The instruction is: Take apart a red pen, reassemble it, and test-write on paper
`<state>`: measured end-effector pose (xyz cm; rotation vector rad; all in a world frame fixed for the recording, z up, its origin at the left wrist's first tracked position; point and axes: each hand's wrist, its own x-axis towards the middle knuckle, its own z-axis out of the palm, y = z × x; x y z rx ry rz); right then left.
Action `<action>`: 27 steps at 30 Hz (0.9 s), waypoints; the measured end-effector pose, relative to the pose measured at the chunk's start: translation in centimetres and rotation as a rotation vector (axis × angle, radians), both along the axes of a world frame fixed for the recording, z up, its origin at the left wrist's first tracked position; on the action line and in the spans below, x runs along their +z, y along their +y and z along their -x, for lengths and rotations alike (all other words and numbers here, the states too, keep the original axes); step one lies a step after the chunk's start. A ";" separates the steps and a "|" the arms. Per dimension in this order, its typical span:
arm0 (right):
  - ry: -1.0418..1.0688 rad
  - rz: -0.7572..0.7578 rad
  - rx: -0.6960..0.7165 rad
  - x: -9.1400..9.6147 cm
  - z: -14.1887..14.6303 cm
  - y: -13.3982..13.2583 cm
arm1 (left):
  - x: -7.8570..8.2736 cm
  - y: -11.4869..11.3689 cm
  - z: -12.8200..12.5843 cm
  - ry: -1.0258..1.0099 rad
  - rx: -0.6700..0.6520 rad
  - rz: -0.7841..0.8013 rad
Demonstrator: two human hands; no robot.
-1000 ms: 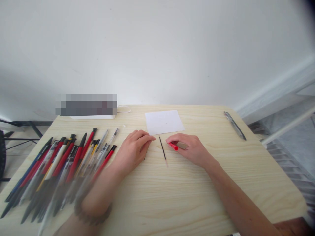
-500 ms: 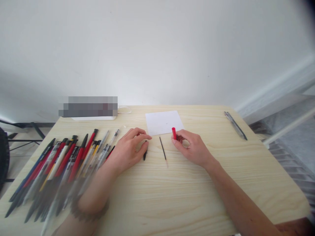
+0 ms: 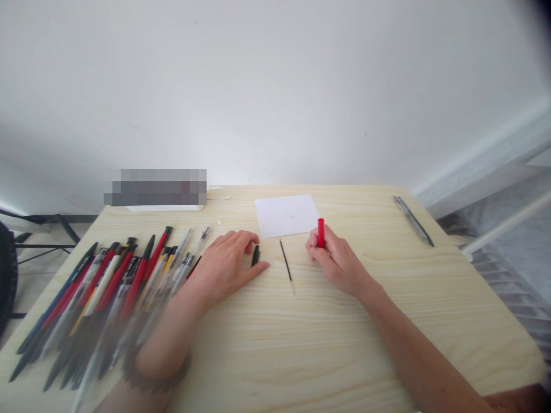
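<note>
**Fingers [image 3: 257, 267] pinch a black piece [image 3: 256, 254]; red barrel [image 3: 321, 232] now upright**

Nearest, the left hand [image 3: 228, 269] rests on the table [image 3: 301, 344]. Its thumb and forefinger are nipped on the small black piece, which was hidden under the hand a second ago. Beside its wrist sprawls a heap of pens [image 3: 107, 287]. The right hand [image 3: 338, 261] is clenched round the red barrel. A second ago the barrel lay low and pointed left; now it stands up out of the fist. Between the hands a thin black refill [image 3: 286, 267] lies bare on the wood, unmoved and touched by neither, so the pen looks to be in parts. Further back lie a white paper [image 3: 286, 215] and a grey pen [image 3: 413, 219]. The box [image 3: 163, 203] by the wall has its label blurred, and no writing is legible.
</note>
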<state>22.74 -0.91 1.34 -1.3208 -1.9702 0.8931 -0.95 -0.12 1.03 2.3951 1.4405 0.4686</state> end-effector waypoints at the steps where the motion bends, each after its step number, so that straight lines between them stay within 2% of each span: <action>1: -0.005 -0.002 -0.001 0.0 0.1 0.0 | 0.0 0.0 0.0 0.000 -0.001 0.010; 5: -0.085 0.002 0.008 0.1 0.9 -0.2 | 0.0 0.1 0.1 -0.002 -0.006 0.028; 10: -0.215 -0.063 -0.017 -0.2 1.9 -0.5 | 0.1 0.1 0.2 -0.032 -0.024 -0.007; 18: -0.423 -0.083 -0.067 -0.6 2.2 -0.6 | -0.1 0.1 0.3 0.009 -0.042 -0.056; 27: -0.410 -0.086 -0.072 -1.0 2.2 -0.3 | -0.1 0.0 0.2 0.026 -0.028 -0.053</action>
